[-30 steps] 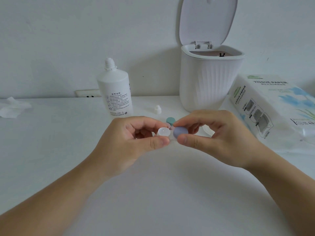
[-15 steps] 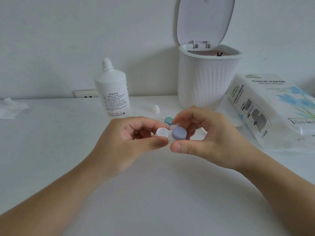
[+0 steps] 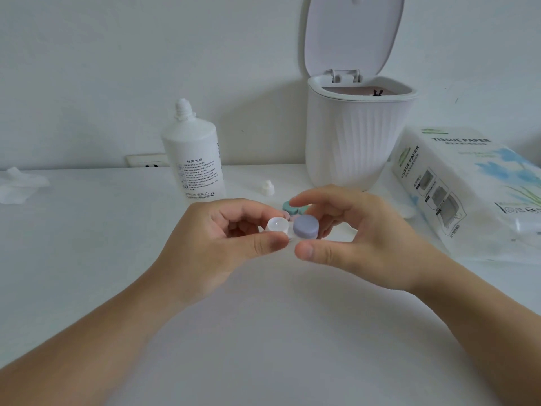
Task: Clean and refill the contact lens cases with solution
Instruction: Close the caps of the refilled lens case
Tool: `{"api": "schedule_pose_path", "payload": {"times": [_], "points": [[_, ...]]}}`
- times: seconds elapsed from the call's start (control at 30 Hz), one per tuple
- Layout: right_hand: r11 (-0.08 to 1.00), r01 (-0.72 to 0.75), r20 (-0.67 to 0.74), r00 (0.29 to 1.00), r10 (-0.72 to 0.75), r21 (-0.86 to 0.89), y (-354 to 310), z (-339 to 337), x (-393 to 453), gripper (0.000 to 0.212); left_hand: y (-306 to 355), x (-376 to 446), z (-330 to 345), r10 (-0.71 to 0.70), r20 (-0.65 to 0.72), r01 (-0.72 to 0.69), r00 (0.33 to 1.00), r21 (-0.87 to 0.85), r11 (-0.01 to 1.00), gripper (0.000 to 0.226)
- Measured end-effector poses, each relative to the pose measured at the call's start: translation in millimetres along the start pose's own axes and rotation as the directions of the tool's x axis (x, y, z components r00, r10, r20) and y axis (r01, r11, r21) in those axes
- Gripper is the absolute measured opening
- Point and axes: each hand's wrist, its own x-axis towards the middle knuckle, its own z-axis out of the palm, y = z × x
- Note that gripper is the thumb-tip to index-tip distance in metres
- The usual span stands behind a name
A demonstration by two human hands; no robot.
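— What's happening over the table?

— A person holds a contact lens case [image 3: 288,230] above the white table [image 3: 87,259], in front of the solution bottle [image 3: 194,159]. The left hand [image 3: 210,244] pinches the end with the clear white cap [image 3: 277,224] between thumb and fingers; the right hand [image 3: 360,235] curls around the purple cap [image 3: 305,227], thumb just below it, forefinger arched above.

— Tightening or loosening?

— I can't tell which. Either way, I'd say the left pinch should keep the case level while the right turns only the cap, so any solution stays in.

— And the room?

— A plain white wall with a socket [image 3: 147,161]. The bottle stands uncapped, its small white cap [image 3: 268,189] lying beside it. A second case with a teal cap [image 3: 289,207] rests behind the hands. A white bin [image 3: 357,142] stands with lid up, a tissue pack [image 3: 468,186] to its right, a crumpled tissue [image 3: 17,186] far left.
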Motion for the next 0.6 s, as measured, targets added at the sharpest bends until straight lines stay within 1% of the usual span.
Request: {"api": "schedule_pose_path", "payload": {"times": [0.07, 0.17, 0.2, 0.27, 0.33, 0.43, 0.47, 0.5, 0.6], "points": [[0.999, 0.024, 0.014, 1.0, -0.025, 0.041, 1, -4, -2, 0.035, 0, 0, -1, 0.0, 0.0, 0.0, 1.0, -0.008, 1.0, 0.021], [0.998, 0.039, -0.013, 0.999, -0.038, 0.057, 1, -5, -2, 0.024, 0, 0, 0, -0.005, 0.005, 0.005, 1.0, -0.027, 1.0, 0.017], [0.998, 0.032, -0.024, 0.999, -0.031, 0.048, 0, -3, -1, 0.024, 0, 0, 0, -0.006, 0.008, 0.006, 1.0, -0.022, 1.0, 0.017], [1.0, 0.012, -0.06, 0.998, -0.011, 0.026, 1, 2, 1, 0.034, -1, 0, 0, -0.001, 0.011, 0.001, 1.0, -0.011, 1.0, 0.017], [1.0, -0.009, -0.067, 0.998, 0.011, 0.018, 1, 4, 1, 0.041, -2, 1, 0, 0.005, 0.011, -0.004, 1.0, -0.015, 1.0, 0.017], [0.999, -0.039, 0.02, 0.999, 0.038, 0.019, 1, 0, 0, 0.05, -1, 1, -1, 0.01, 0.009, -0.009, 1.0, -0.021, 1.0, 0.017], [0.999, -0.032, 0.037, 0.999, 0.031, 0.031, 1, -2, 0, 0.049, -1, 0, -1, 0.007, 0.006, -0.007, 1.0, -0.02, 1.0, 0.017], [0.999, -0.021, 0.04, 0.999, 0.019, 0.05, 2, -4, -1, 0.042, -1, 0, -1, 0.0, 0.004, 0.0, 1.0, -0.019, 1.0, 0.017], [0.997, 0.0, 0.002, 1.0, -0.001, 0.073, 0, -2, -1, 0.025, 0, -1, -1, -0.011, 0.009, 0.011, 1.0, -0.02, 1.0, 0.017]]}}
